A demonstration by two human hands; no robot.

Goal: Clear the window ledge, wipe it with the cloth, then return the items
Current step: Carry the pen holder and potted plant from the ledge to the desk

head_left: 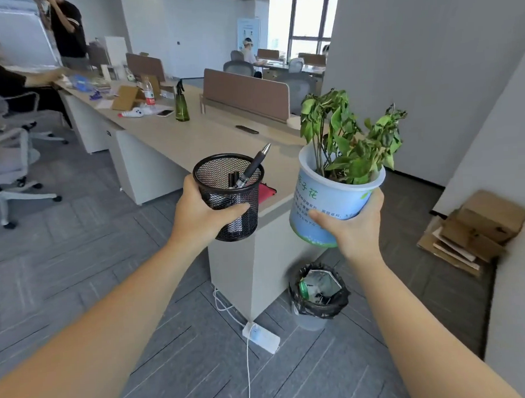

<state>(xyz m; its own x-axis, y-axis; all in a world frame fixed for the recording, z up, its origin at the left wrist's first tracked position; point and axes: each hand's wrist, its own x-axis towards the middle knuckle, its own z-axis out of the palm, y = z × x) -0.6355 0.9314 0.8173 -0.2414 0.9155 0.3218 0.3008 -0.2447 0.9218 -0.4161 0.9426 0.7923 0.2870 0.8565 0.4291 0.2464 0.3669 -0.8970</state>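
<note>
Carrying both items above the desk end (273,204), the left hand (199,215) clasps the mesh pen holder (229,197) at 9 o'clock, the right hand (352,224) grips the tilted plant pot (331,204) at 3 o'clock, where further tilt could spill soil.

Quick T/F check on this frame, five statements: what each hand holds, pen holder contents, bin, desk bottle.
1. The left hand holds the mesh pen holder. True.
2. The right hand holds a mug. False: its grip is on a potted plant.
3. The pen holder is empty. False: a pen stands in it.
4. The waste bin stands on the floor beside the desk. True.
5. The spray bottle is red. False: green.
</note>
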